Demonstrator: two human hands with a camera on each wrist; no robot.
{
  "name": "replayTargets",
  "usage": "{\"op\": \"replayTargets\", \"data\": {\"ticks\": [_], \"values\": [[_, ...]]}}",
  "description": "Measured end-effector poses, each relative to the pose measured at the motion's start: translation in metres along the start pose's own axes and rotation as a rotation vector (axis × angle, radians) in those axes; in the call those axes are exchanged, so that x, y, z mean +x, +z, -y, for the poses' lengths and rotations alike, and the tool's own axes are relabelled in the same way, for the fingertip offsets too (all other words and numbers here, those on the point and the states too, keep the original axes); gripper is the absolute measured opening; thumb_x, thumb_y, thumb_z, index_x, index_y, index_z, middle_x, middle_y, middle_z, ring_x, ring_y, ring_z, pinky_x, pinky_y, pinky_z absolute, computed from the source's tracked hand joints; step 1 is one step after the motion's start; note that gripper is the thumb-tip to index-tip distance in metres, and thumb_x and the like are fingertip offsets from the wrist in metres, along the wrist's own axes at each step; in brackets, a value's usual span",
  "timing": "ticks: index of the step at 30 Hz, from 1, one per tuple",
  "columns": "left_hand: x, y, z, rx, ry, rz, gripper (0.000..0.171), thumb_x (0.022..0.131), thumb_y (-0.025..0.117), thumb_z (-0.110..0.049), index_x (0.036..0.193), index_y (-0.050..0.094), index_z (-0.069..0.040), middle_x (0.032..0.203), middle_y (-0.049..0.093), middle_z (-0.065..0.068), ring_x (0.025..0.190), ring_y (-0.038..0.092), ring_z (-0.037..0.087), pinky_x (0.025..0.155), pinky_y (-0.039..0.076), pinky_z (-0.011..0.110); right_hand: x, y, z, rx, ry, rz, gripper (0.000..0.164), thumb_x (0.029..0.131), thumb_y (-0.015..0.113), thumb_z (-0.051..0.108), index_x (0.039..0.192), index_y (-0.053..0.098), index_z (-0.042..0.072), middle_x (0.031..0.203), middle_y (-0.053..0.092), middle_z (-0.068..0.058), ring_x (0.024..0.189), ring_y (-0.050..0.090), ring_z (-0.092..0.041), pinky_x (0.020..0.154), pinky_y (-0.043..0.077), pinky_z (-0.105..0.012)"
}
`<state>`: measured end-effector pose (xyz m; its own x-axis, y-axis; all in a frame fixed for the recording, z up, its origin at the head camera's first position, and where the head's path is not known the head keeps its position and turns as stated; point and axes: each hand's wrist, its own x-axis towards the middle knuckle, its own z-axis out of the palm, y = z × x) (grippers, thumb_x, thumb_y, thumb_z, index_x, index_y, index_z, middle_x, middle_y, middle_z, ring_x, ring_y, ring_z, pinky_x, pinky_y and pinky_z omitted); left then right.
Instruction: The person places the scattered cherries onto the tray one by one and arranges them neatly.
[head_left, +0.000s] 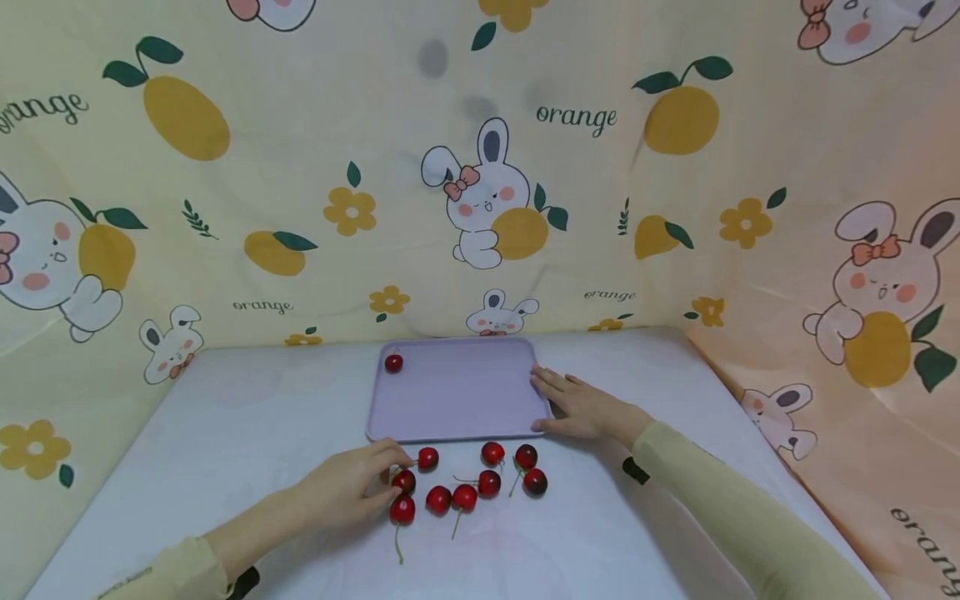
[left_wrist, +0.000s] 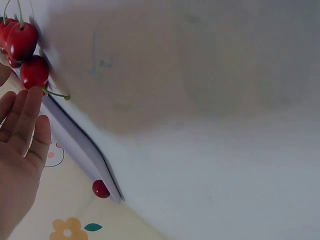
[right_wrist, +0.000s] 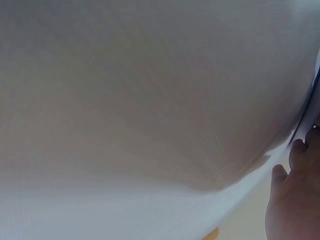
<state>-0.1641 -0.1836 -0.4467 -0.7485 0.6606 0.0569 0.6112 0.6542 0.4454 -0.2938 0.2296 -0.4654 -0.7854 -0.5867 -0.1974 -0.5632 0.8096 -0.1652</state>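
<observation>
In the head view, my left hand (head_left: 347,483) has thumb and fingers on either side of a red cherry (head_left: 405,481), pinching it on the table. Its fingertips also meet this cherry (left_wrist: 35,73) in the left wrist view. A cherry with a long green stem (head_left: 402,509) lies just in front of it, and another cherry (head_left: 428,458) is beside the fingertips. A lilac tray (head_left: 461,400) carries one cherry (head_left: 393,363) in its far left corner. Against the tray's right edge rests my right hand (head_left: 588,408), fingers extended and spread from the thumb.
Several more cherries (head_left: 465,497) lie on the white table (head_left: 600,533) in front of the tray, some with stems. A patterned cloth (head_left: 375,108) with rabbits and oranges hangs behind the table and along its sides.
</observation>
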Motion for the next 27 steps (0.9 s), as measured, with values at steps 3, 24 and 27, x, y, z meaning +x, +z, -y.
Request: {"op": "replayTargets", "data": {"ticks": [3,24,27], "values": [[0.0,0.001,-0.001,0.0,0.002,-0.003,0.034,0.095,0.072,-0.013,0.128,0.065,-0.01,0.12,0.063,-0.005,0.095,0.063,0.005,0.083,0.059,0.026,0.0,0.0,-0.001,0.003,-0.008,-0.011,0.096,0.1,0.048,0.069,0.166,0.018,0.007,0.174,0.008,-0.011,0.159,0.014,-0.032,0.127,0.016,-0.054],[0.002,0.01,0.004,-0.009,0.022,-0.005,0.024,0.096,0.076,-0.017,0.119,0.071,-0.02,0.121,0.06,-0.011,0.104,0.064,0.006,0.092,0.059,0.032,-0.002,0.002,0.0,0.01,-0.013,-0.024,0.096,0.099,0.048,0.071,0.166,0.019,0.008,0.174,0.009,-0.009,0.159,0.015,-0.031,0.127,0.016,-0.053],[0.003,0.009,0.002,-0.018,0.011,0.002,0.023,0.095,0.076,-0.018,0.118,0.071,-0.021,0.121,0.06,-0.011,0.104,0.064,0.006,0.093,0.059,0.033,-0.003,0.001,0.001,0.012,-0.013,-0.025,0.096,0.099,0.048,0.071,0.166,0.019,0.008,0.174,0.01,-0.009,0.159,0.016,-0.031,0.127,0.016,-0.052]]}}
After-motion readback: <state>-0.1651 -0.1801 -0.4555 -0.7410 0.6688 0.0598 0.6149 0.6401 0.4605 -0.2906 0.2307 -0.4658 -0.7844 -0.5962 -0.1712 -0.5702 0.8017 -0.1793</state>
